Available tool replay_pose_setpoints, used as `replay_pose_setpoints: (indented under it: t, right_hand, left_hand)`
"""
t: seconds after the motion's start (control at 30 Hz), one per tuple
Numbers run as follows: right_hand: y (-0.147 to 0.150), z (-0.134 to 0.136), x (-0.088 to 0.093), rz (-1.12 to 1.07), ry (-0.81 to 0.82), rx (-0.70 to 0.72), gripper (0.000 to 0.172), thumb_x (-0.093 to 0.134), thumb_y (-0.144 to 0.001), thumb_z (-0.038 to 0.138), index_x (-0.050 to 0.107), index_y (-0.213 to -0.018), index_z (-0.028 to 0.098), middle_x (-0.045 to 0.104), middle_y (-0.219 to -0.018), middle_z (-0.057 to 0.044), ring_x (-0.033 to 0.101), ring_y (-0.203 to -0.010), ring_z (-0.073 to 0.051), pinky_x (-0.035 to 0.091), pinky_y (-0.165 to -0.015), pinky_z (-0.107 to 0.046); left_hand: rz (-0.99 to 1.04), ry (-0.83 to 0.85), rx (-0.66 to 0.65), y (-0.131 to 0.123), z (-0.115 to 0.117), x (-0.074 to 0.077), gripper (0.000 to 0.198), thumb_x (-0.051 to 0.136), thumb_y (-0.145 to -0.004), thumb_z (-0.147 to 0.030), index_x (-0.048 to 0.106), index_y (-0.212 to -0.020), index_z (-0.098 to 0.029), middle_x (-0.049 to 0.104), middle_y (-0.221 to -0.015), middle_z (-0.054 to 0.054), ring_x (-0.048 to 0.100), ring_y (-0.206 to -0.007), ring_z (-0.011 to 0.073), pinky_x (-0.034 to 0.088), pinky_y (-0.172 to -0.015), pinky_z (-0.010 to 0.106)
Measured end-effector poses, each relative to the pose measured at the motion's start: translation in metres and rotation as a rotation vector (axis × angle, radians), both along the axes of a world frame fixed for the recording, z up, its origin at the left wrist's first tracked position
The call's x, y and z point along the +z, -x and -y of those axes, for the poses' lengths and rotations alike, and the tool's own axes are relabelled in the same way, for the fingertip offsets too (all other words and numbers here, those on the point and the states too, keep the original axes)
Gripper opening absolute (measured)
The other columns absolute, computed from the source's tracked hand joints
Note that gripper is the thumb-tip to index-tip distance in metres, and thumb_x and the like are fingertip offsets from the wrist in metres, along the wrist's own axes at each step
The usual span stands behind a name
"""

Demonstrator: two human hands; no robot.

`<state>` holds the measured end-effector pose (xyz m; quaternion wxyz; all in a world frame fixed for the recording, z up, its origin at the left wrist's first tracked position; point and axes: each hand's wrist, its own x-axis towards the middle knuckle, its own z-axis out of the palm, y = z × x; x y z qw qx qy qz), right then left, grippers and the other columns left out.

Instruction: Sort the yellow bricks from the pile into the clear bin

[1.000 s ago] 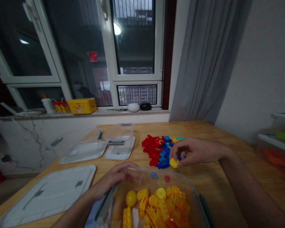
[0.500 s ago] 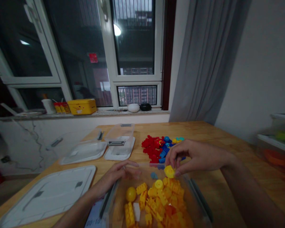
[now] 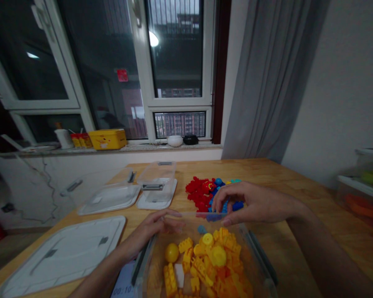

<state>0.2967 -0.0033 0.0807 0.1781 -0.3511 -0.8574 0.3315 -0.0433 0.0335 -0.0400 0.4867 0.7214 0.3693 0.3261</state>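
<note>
A clear plastic box (image 3: 157,265) with dark side latches holds yellow blocks (image 3: 202,269), a yellow ball (image 3: 172,253) and a small white piece (image 3: 179,275). My left hand (image 3: 161,223) rests on the box's far left corner, fingers spread. Over the far right rim is my right hand (image 3: 236,203), its thumb and fingers apart with nothing between them. Behind the box lie red pieces (image 3: 199,192) and blue pieces (image 3: 238,205), partly covered by my right hand. A round yellow piece (image 3: 219,256) sits on top of the yellow blocks.
White lids (image 3: 68,252) lie on the wooden table (image 3: 255,167) to the left, with smaller clear boxes (image 3: 157,178) behind. Stacked bins (image 3: 360,198) stand at the far right. A yellow box (image 3: 107,139) is on the windowsill. A lit screen (image 3: 123,283) shows beside the large box.
My right hand has let go of the round yellow piece, which has dropped onto the yellow blocks in the box. My left hand has barely moved.
</note>
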Motion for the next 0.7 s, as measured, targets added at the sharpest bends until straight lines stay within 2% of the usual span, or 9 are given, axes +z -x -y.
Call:
replay_pose_setpoints:
  t: [0.1,0.17,0.3,0.47,0.6,0.7]
  right_hand:
    - [-0.001,-0.004,0.001,0.025,-0.069,-0.038,0.038,0.073,-0.082,0.055,0.071,-0.103,0.023,0.072,-0.104,-0.001,0.066,-0.090,-0.017,0.051,-0.078,-0.027]
    - [-0.005,-0.011,-0.001,0.051,-0.091,-0.084,0.038,0.070,-0.084,0.056,0.070,-0.102,0.022,0.071,-0.101,-0.002,0.065,-0.089,-0.018,0.050,-0.076,-0.027]
    - [-0.018,-0.034,-0.018,0.143,-0.077,-0.194,0.038,0.068,-0.086,0.054,0.066,-0.102,0.020,0.069,-0.094,-0.005,0.062,-0.084,-0.018,0.048,-0.070,-0.026]
    - [-0.033,-0.058,-0.046,0.289,0.132,-0.303,0.036,0.070,-0.083,0.051,0.060,-0.100,0.020,0.063,-0.088,-0.003,0.061,-0.073,-0.017,0.050,-0.054,-0.024]
    - [-0.043,-0.064,-0.063,0.291,0.309,-0.369,0.042,0.073,-0.079,0.050,0.054,-0.104,0.022,0.059,-0.087,-0.002,0.064,-0.069,-0.017,0.054,-0.047,-0.024]
    - [-0.051,-0.064,-0.081,0.268,0.400,-0.355,0.042,0.072,-0.078,0.047,0.053,-0.107,0.021,0.060,-0.086,-0.001,0.063,-0.063,-0.015,0.054,-0.043,-0.024]
  left_hand:
    - [-0.005,0.014,-0.009,-0.002,0.003,0.004,0.042,0.053,-0.085,-0.020,0.074,-0.121,-0.023,0.072,-0.132,0.005,0.059,-0.126,0.0324,0.036,-0.112,0.043]
    - [0.007,0.039,-0.009,-0.004,0.005,0.006,0.041,0.053,-0.085,-0.021,0.073,-0.122,-0.023,0.073,-0.130,0.006,0.061,-0.123,0.0325,0.039,-0.109,0.043]
    - [0.035,0.068,0.002,-0.006,0.006,0.007,0.039,0.057,-0.083,-0.022,0.073,-0.118,-0.022,0.076,-0.122,0.006,0.065,-0.116,0.0325,0.044,-0.102,0.042]
    - [-0.026,0.018,0.015,-0.006,0.006,0.010,0.038,0.057,-0.083,-0.023,0.073,-0.117,-0.022,0.076,-0.122,0.004,0.063,-0.118,0.0315,0.042,-0.104,0.039]
    - [-0.010,0.034,0.018,-0.006,0.006,0.011,0.038,0.057,-0.083,-0.024,0.073,-0.118,-0.023,0.076,-0.122,0.004,0.064,-0.116,0.0310,0.045,-0.101,0.038]
    - [-0.007,0.033,0.027,-0.007,0.005,0.011,0.037,0.058,-0.081,-0.022,0.074,-0.115,-0.024,0.076,-0.120,0.002,0.063,-0.117,0.0303,0.043,-0.103,0.037]
